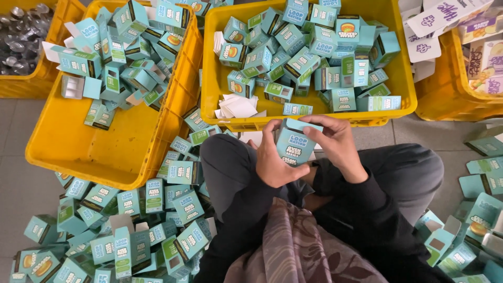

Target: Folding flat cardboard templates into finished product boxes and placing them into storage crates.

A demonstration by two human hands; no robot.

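Grey floor tiles (15,157) lie under three yellow slatted plastic crates, the nearest one (225,78) heaped with small teal printed cardboard cartons. Over the person's dark-trousered lap, both hands grip one small teal cardboard carton (294,144), held upright with its long axis roughly vertical and its printed face turned to the camera. Its top flap stands open, tilted away. The left hand (272,162) wraps the carton's left side and bottom; the right hand (338,144) curls fingers over the top flap. A loose pile of matching matte, sharp-edged cartons (126,230) spreads on the floor at left.
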